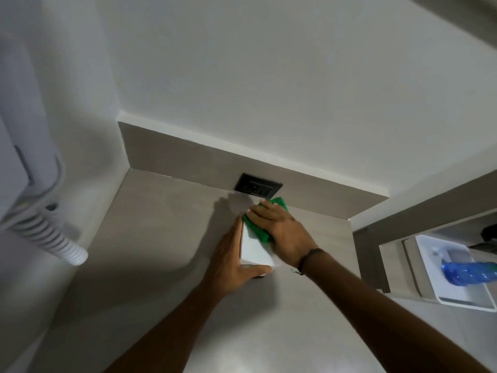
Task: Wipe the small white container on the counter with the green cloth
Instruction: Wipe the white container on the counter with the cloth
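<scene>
A small white box-shaped container stands on the grey counter near the back wall. My left hand grips its left side and front corner, thumb along the near bottom edge. My right hand presses a bunched green cloth against the container's top and right side. Part of the cloth sticks out past my fingers toward the wall. The container's right face is hidden behind my right hand.
A black wall socket sits in the backsplash just behind the container. A white appliance with a ribbed hose hangs at the left. At the right, a lower shelf holds a white tray with a blue bottle.
</scene>
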